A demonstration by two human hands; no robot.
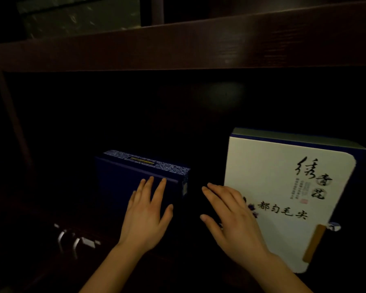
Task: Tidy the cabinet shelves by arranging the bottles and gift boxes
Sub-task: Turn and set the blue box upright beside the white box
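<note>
A dark blue gift box with a blue-and-white patterned top edge stands upright on the dark lower shelf. My left hand lies flat against its front face, fingers spread, gripping nothing. To the right stands a larger white gift box with black calligraphy, a blue border and a wooden clasp at its lower right. My right hand rests with fingers apart over that box's lower left corner, in the gap between the two boxes. No bottles are in sight.
A dark wooden shelf board runs across above the compartment. A greenish marbled box sits on the upper shelf at the left. Metal handles glint at the lower left. The compartment's back is in deep shadow.
</note>
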